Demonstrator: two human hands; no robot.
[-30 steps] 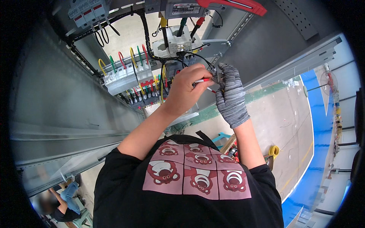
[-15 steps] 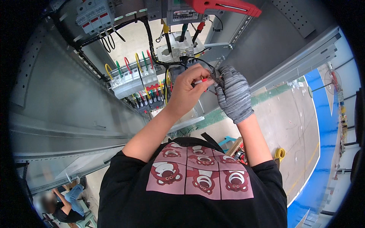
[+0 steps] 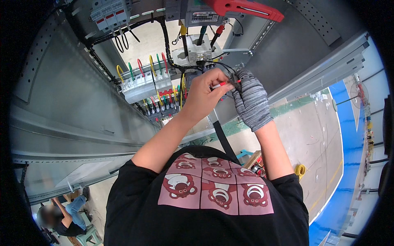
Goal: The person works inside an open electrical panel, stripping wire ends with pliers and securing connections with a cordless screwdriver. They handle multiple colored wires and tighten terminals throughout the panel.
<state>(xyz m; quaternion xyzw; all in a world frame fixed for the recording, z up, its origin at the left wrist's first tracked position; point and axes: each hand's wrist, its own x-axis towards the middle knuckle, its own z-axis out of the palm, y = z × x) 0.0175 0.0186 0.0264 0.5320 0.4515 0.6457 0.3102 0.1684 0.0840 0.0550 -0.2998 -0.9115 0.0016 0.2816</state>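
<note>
Here's the change: the black strap (image 3: 223, 139) below our hands has swung up and now reaches closer to them, while the hands have stayed close together. Our bare left hand (image 3: 200, 93) is pinching a slim white stick (image 3: 217, 86) with a red end, pointing it right toward our gloved right hand (image 3: 252, 101). And the right hand, in striped grey knit, is closed around a dark hand tool (image 3: 234, 83), its tip meeting that red end or just beside it; we can't tell which. The glove hides most of the tool.

Just above our fingers, thin black wires (image 3: 223, 64) run down toward the tool. Up past the left hand we've got a pale block (image 3: 192, 52) with thick cables dropping to it, and over that a grey box (image 3: 205, 17) with a big red handle (image 3: 250, 8). Left of the left hand sits a row of white switches (image 3: 145, 87), bright wire loops (image 3: 151, 64) arching above. Out beyond our right forearm, a yellow coil (image 3: 300, 170) lies on the floor (image 3: 318, 135).
</note>
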